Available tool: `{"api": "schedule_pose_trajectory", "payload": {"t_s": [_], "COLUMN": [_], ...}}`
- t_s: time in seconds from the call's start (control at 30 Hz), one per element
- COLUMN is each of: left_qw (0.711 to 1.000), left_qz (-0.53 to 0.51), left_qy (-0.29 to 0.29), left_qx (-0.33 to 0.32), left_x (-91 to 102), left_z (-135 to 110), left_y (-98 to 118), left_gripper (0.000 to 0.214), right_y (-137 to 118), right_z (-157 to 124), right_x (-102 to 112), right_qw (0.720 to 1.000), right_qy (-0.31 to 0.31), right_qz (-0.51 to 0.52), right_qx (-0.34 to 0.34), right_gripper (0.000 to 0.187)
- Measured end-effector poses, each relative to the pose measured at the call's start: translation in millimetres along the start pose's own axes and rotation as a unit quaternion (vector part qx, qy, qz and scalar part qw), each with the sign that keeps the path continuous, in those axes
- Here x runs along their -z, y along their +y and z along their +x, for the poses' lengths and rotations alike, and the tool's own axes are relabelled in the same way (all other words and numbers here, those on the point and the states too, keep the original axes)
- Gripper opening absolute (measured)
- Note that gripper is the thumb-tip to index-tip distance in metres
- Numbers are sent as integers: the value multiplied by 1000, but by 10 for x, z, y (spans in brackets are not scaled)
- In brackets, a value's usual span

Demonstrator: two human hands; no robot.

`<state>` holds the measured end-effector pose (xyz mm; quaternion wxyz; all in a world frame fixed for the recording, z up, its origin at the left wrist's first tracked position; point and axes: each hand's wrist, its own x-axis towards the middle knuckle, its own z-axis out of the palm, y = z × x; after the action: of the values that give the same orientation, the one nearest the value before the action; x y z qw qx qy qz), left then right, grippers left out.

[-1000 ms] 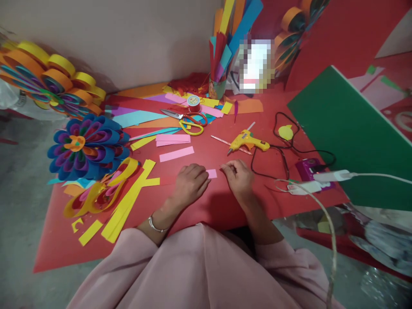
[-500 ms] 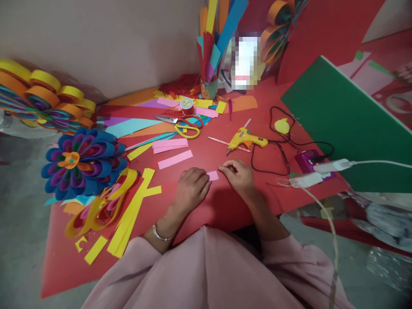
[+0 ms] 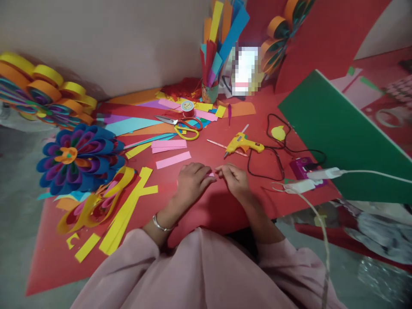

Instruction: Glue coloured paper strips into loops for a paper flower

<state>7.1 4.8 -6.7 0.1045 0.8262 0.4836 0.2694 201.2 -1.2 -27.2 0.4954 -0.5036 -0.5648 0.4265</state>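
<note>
My left hand (image 3: 194,182) lies over a pink paper strip (image 3: 211,174) on the red table, fingers together and pressing it down. Only a small bit of that strip shows past the fingertips. At its right end, my right hand (image 3: 234,179) is closed in a pinch, thumb against the bent fingers; the strip's end there is mostly hidden. Just beyond my hands lies another pink strip (image 3: 173,160), with a small stack of pink strips (image 3: 168,146) behind it. A yellow glue gun (image 3: 243,143) rests beyond my right hand, near a thin pencil-like stick (image 3: 216,144).
Scissors (image 3: 187,132) and a thread spool (image 3: 187,108) lie at the back. Yellow strips (image 3: 127,214), a looped paper piece (image 3: 74,218) and a blue paper flower (image 3: 80,180) are left. Black cable (image 3: 266,177), a purple socket box (image 3: 301,168) and a green board (image 3: 341,133) stand right.
My right hand has moved in closer to my left, its fingers now at the pink strip's end. My left fingers cover more of the strip. The camera view has shifted slightly.
</note>
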Motion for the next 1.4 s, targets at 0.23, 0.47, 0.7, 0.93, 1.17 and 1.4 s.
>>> {"api": "schedule_pose_trajectory", "payload": {"t_s": [0.23,0.47,0.7,0.93,1.17,1.4], "left_qw": [991,996,989,967,965,966], "left_qz": [-129,-82,85,163,144,128], "left_qy": [-18,21,24,-88,-123,-118], "left_qx": [18,21,116,173,179,193], "left_x": [-171,6,385,598,555,550], "left_z": [188,169,23,137,212,241], "left_y": [43,-156,-601,-814,-894,-866], "left_gripper": [36,27,25,25,12,11], "right_y": [-30,-63,-55,-17,-59,-130], "right_z": [9,-39,-132,-149,-171,-169], "right_x": [27,56,-53,-104,-94,-85], "right_qw": [999,996,935,918,919,912], "right_qy": [-13,86,-12,-16,-18,-12], "right_qz": [38,-21,-253,-279,-288,-293], "right_qx": [3,15,248,281,268,287], "right_gripper": [49,40,24,24,24,24]}}
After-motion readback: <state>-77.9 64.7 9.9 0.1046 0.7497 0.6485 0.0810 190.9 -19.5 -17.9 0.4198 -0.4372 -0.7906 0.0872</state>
